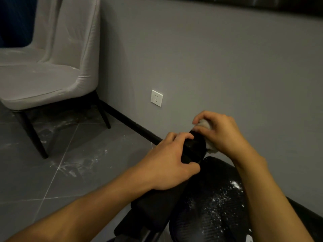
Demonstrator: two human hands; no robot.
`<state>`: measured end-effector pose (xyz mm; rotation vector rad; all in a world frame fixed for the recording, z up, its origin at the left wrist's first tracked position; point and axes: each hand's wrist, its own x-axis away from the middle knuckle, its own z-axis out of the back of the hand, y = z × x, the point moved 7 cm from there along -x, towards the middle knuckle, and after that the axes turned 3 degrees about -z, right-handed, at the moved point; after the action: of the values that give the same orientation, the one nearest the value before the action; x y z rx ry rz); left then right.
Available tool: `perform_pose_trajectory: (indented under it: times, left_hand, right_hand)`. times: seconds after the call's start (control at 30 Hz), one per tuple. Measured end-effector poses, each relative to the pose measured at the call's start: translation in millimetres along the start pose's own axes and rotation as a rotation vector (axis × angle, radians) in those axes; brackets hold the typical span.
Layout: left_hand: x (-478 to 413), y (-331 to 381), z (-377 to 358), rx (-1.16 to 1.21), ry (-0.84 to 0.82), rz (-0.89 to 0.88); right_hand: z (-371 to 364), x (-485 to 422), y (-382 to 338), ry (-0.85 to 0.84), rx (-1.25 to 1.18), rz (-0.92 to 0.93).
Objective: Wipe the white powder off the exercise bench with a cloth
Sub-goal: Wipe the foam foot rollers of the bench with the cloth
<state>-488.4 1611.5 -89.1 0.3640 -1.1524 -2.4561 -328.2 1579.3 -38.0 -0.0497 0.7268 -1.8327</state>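
The black exercise bench [208,203] fills the lower right, its textured seat pad speckled with white powder [227,194]. A narrower black padded arm [195,145] of the bench runs up toward the wall. My left hand [167,165] grips this arm from the left side. My right hand [222,133] holds a bunched white cloth [204,124] pressed against the far end of the padded arm. Part of the cloth shows below the hand as well.
A grey upholstered chair [43,70] on black legs stands at the upper left. Powder smears lie on the dark floor tiles [73,168]. A grey wall with a white socket [156,98] and a black skirting board runs close behind the bench.
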Motion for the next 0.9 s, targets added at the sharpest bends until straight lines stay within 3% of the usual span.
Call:
perform_pose_trajectory:
  times: [0.1, 0.17, 0.27, 0.4, 0.57, 0.73, 0.8, 0.9]
  left_hand:
    - [1.2, 1.7, 0.7, 0.01, -0.013, -0.002]
    - [1.5, 2.1, 1.0, 0.01, -0.024, -0.003]
    - [1.9, 2.5, 0.3, 0.008, -0.03, 0.0]
    - [2.4, 1.0, 0.2, 0.007, -0.016, -0.004]
    - [0.4, 0.5, -1.2, 0.005, -0.014, -0.002]
    - [0.3, 0.8, -0.2, 0.013, -0.017, 0.01]
    - [1.6, 0.5, 0.0, 0.011, -0.011, 0.01]
    - [2.1, 0.4, -0.5, 0.007, -0.008, 0.013]
  right_hand:
    - [6.7, -16.1, 25.0, 0.22, 0.013, -0.125]
    - [10.3, -20.5, 39.3, 0.293, -0.068, -0.25]
    - [14.3, -13.6, 47.7, 0.404, 0.031, -0.337]
    - [0.0, 2.7, 39.3, 0.3, 0.002, -0.195]
    - [3.6, 16.1, 10.9, 0.171, 0.11, 0.148]
    - [10.1, -29.1, 42.5, 0.183, 0.198, -0.138]
    - [3.1, -27.0, 34.2, 0.143, 0.191, -0.12]
    - [-2.9, 4.0, 12.6, 0.159, 0.167, 0.054]
